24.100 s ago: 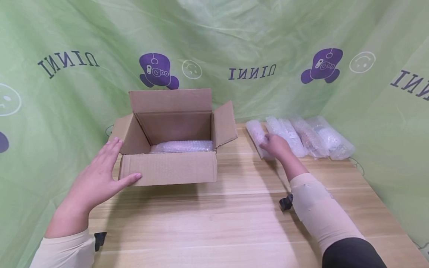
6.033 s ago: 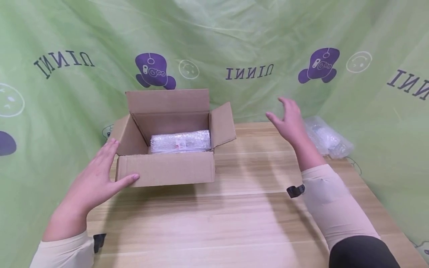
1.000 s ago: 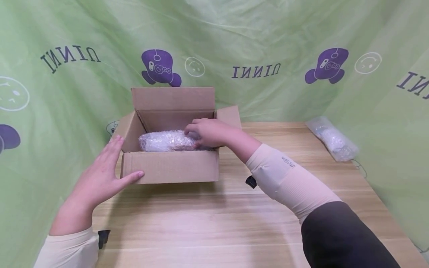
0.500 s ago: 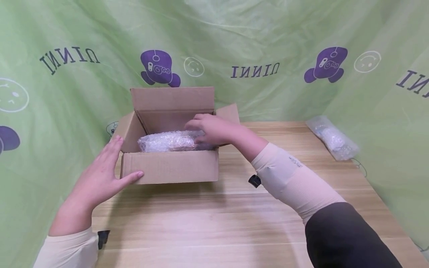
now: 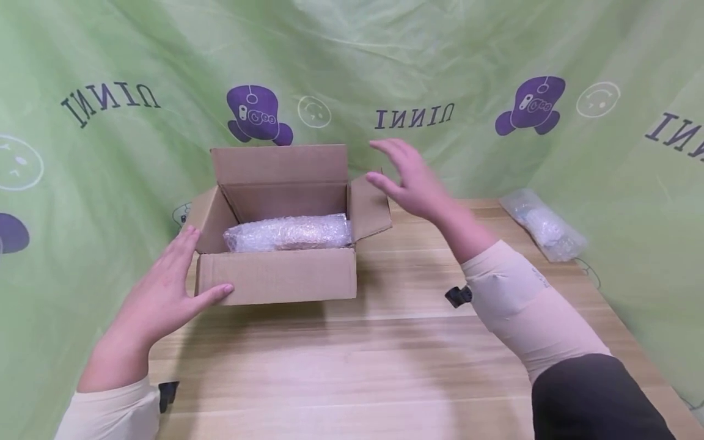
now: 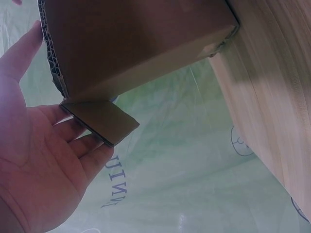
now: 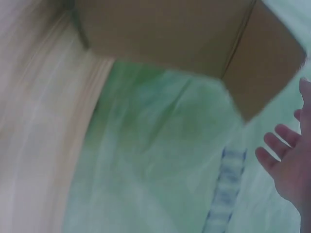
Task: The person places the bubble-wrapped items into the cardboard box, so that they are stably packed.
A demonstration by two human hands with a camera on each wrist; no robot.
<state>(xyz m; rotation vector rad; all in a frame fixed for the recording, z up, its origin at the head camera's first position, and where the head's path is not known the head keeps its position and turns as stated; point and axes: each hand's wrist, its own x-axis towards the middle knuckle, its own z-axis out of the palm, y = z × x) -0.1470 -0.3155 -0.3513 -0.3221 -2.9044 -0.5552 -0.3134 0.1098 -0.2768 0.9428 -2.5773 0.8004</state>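
Observation:
An open cardboard box (image 5: 277, 278) stands on the table with its flaps spread. Inside it lies a bubble-wrapped package (image 5: 286, 232), with more bubble wrap at its right end. My left hand (image 5: 151, 293) rests on the box's near left corner, fingers along the left flap and thumb on the front flap. In the left wrist view, the fingers of that left hand (image 6: 53, 150) lie straight against the small side flap (image 6: 104, 121). My right hand (image 5: 412, 180), with nothing in it, is in the air by the right flap (image 5: 371, 208), fingers spread.
Another bubble-wrapped package (image 5: 544, 226) lies at the table's back right. The wooden table (image 5: 352, 366) runs back to a green printed curtain (image 5: 440, 49), which also hangs along both sides.
My right hand has come up out of the box and moved right, leaving the package inside. Over the longer span, several wrapped packages have gone from the table's right side. The left hand stays put.

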